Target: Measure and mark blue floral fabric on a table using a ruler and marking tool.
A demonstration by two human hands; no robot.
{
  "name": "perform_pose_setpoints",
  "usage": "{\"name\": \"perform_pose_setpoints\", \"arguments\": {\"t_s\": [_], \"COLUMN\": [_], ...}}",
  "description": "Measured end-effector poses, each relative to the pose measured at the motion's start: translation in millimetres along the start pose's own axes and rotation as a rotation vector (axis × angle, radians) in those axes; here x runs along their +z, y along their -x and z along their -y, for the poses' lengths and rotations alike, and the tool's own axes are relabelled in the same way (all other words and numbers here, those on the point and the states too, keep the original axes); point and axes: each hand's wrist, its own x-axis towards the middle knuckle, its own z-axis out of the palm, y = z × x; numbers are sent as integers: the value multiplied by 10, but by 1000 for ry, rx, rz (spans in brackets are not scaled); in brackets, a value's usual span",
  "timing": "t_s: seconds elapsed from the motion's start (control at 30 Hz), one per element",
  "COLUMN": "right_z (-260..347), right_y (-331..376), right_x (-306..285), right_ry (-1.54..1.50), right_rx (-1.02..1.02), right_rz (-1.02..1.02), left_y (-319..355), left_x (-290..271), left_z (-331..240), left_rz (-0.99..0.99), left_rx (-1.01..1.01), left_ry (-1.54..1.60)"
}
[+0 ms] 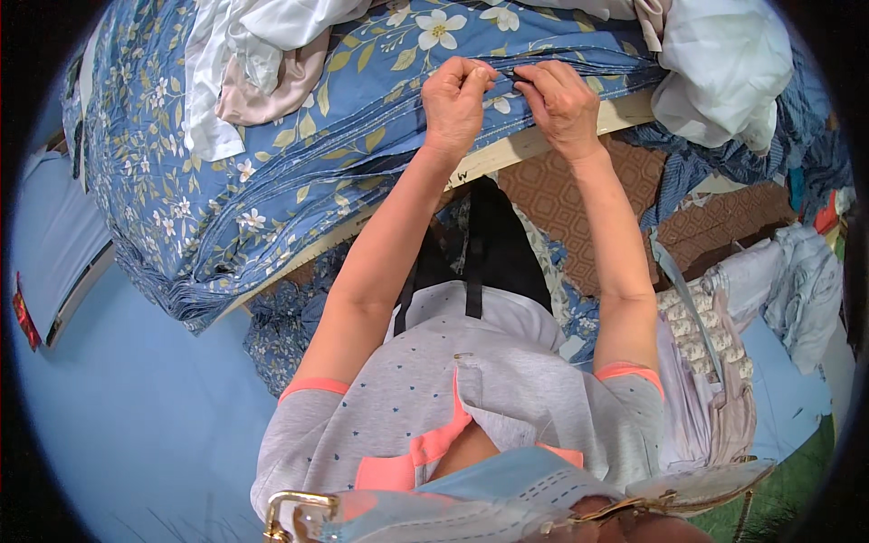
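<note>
A thick stack of blue floral fabric (348, 136) lies in layers on the table in front of me, its edges folded and bunched along the near side. Over that near edge, both hands work close together, fingertips almost meeting. My left hand (455, 101) is closed in a pinch, thumb against the forefinger. Beside it, my right hand (563, 104) is also pinched, palm down, with a small dark bit at its fingertips. What the fingertips hold is too small to make out. Blue fabric edges run directly behind and under both hands.
White and pale pink cloths (272, 77) lie on the stack at the far left. A white cloth bundle (724, 72) sits at the right end. The pale table edge (516, 149) runs in front of me. Folded garments (801, 281) and patterned brown material (588, 204) are below, right.
</note>
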Motion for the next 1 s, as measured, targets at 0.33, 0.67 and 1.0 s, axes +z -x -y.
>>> {"name": "perform_pose_setpoints", "arguments": {"t_s": [0.33, 0.67, 1.0], "right_z": [154, 41, -111], "right_y": [-10, 12, 205], "right_x": [48, -13, -91], "right_ry": [-158, -330, -743], "right_rx": [13, 68, 457], "right_rz": [68, 173, -34], "left_y": [74, 1071, 332], "left_x": [-395, -610, -32], "left_z": [-289, -723, -554], "left_rz": [-90, 842, 22], "left_rx": [-111, 80, 637], "left_ry": [389, -685, -844]}}
